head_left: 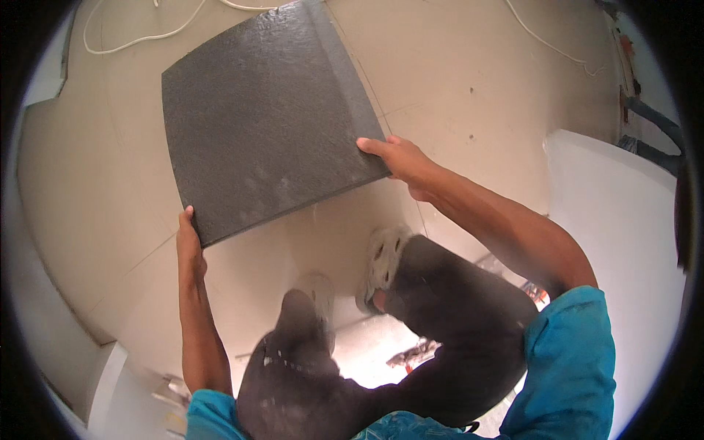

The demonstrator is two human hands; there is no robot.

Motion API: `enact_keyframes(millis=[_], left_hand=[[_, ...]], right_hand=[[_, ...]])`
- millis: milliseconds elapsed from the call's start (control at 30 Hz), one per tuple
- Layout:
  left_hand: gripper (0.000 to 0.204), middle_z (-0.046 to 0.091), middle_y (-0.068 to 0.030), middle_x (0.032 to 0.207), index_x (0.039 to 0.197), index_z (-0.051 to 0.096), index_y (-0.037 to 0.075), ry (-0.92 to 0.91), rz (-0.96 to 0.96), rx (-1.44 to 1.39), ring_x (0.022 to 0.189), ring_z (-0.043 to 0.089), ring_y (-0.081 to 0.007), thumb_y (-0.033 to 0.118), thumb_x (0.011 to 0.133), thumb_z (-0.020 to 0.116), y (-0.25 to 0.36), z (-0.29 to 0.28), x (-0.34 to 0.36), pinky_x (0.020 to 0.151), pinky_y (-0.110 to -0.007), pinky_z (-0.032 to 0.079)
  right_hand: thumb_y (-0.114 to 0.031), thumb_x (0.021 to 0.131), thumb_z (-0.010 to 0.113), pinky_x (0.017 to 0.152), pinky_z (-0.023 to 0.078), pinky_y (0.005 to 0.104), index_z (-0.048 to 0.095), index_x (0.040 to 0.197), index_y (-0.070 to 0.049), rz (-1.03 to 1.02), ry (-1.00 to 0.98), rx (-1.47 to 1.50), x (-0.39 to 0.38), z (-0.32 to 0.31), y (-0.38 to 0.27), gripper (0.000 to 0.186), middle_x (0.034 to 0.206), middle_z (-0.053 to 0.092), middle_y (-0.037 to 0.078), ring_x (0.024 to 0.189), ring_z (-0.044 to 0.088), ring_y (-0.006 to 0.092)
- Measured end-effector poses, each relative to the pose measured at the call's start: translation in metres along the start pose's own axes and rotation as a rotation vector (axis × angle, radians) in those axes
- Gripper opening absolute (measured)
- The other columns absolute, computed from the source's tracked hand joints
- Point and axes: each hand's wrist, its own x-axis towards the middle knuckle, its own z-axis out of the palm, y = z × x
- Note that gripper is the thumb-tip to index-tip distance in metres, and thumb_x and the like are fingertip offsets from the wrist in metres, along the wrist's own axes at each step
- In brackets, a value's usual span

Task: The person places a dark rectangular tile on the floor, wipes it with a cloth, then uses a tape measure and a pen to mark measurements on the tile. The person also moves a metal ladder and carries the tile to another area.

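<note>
A large, dark grey square tile [264,121] with a rough, slate-like face is held out in front of me, its near edge tilted across the view. My left hand [189,246] grips it at the near left corner, the thumb along the side and the other fingers hidden. At the near right corner my right hand [400,163] is closed on it, thumb on the top face and fingers beneath. Whether the far edge rests on the floor I cannot tell.
Beige tiled floor [469,81] lies under and around me. White cables [139,40] run across it at the far left, and another cable [546,44] at the far right. A white panel or low wall [609,220] stands on the right. My shoe [385,257] is close below the tile.
</note>
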Motion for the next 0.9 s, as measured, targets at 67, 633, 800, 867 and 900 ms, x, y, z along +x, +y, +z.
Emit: enact_keyframes(millis=[67, 633, 800, 867, 900], left_hand=[[0.091, 0.038, -0.0304, 0.144, 0.143, 0.033, -0.009, -0.004, -0.056, -0.113, 0.136, 0.036, -0.0374, 0.064, 0.090, 0.044, 0.016, -0.015, 0.003, 0.109, -0.046, 0.027], [0.100, 0.047, -0.0280, 0.140, 0.136, 0.040, -0.018, -0.132, -0.220, 0.264, 0.135, 0.041, -0.0361, 0.072, 0.092, 0.036, 0.136, -0.063, -0.031, 0.110, -0.041, 0.030], [0.095, 0.045, -0.0275, 0.142, 0.138, 0.037, -0.016, -0.239, -0.176, 0.145, 0.135, 0.041, -0.0350, 0.068, 0.094, 0.037, 0.153, -0.072, -0.043, 0.113, -0.040, 0.028], [0.091, 0.046, -0.0270, 0.141, 0.138, 0.039, -0.015, -0.239, -0.211, 0.196, 0.133, 0.043, -0.0345, 0.066, 0.096, 0.037, 0.155, -0.080, -0.041, 0.112, -0.040, 0.029], [0.091, 0.047, -0.0266, 0.141, 0.138, 0.039, -0.014, -0.285, -0.221, 0.165, 0.133, 0.044, -0.0343, 0.066, 0.096, 0.037, 0.164, -0.082, -0.043, 0.112, -0.040, 0.029]], right_hand=[[-0.044, 0.085, 0.069, 0.095, 0.045, 0.0456, 0.053, 0.123, 0.009, 0.007, -0.165, 0.169, -0.021, -0.001, -0.024, 0.066, 0.122, 0.059, 0.021, 0.117, 0.055, 0.0295], [-0.051, 0.081, 0.065, 0.095, 0.045, 0.0465, 0.049, 0.131, -0.004, 0.265, -0.397, -0.016, -0.053, -0.036, -0.157, 0.070, 0.129, 0.055, 0.018, 0.117, 0.054, 0.0302], [-0.038, 0.087, 0.059, 0.097, 0.042, 0.0366, 0.055, 0.120, 0.004, 0.318, -0.407, 0.173, -0.047, -0.027, -0.159, 0.054, 0.117, 0.061, 0.017, 0.108, 0.058, 0.0275], [-0.034, 0.087, 0.058, 0.097, 0.042, 0.0364, 0.054, 0.122, 0.005, 0.312, -0.316, 0.004, -0.051, -0.023, -0.170, 0.052, 0.117, 0.061, 0.018, 0.107, 0.059, 0.0278], [-0.042, 0.090, 0.059, 0.099, 0.041, 0.0377, 0.052, 0.125, 0.005, 0.218, -0.266, 0.038, -0.060, -0.020, -0.181, 0.059, 0.119, 0.060, 0.019, 0.109, 0.058, 0.0286]])
